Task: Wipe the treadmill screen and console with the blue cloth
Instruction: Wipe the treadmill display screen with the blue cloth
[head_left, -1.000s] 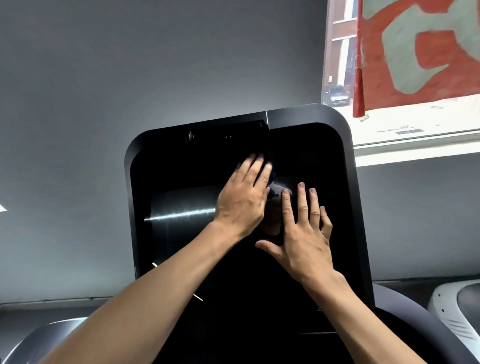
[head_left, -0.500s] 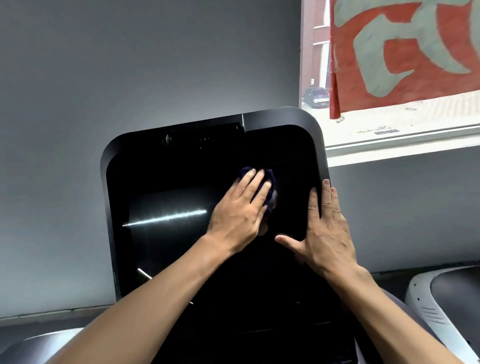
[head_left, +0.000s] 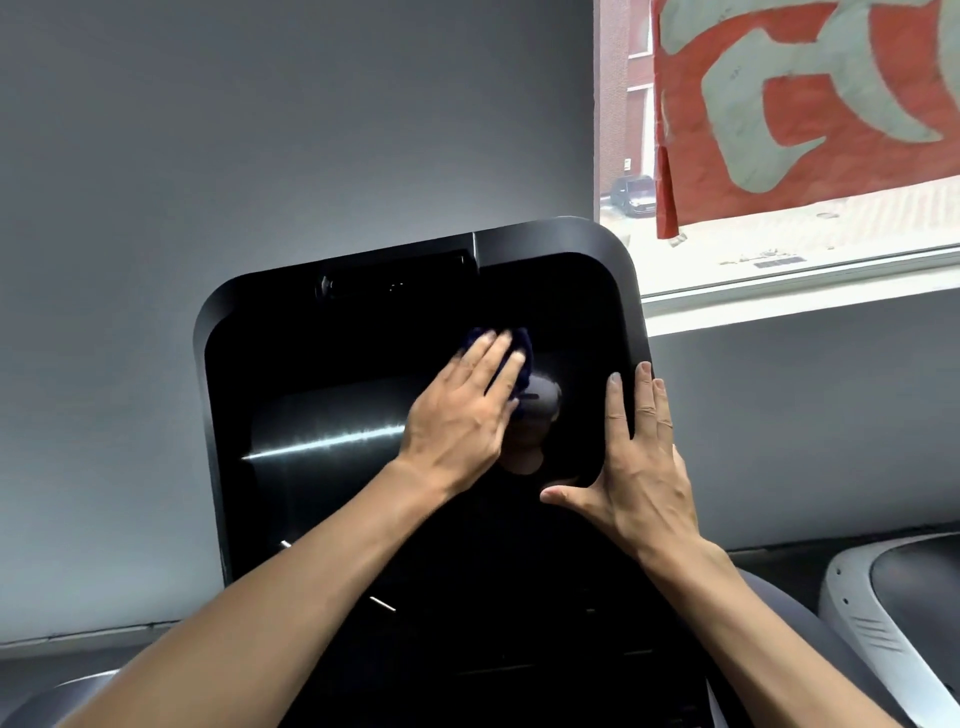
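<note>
We press the cloth (head_left: 506, 345) flat under our left hand's (head_left: 460, 415) straight fingers while our flat, empty right hand (head_left: 641, 467) steadies the screen's (head_left: 332, 415) edge, and overlapping strokes should avoid streaks.

Treadmill console (head_left: 613, 249) is seen tilted, black, glossy screen (head_left: 322, 467) set inside its rounded frame; blue cloth (head_left: 522, 345) is pressed flat against screen's upper middle under left hand (head_left: 457, 415); right hand (head_left: 644, 467) is laid flat, fingers straight, over console's right edge.
</note>
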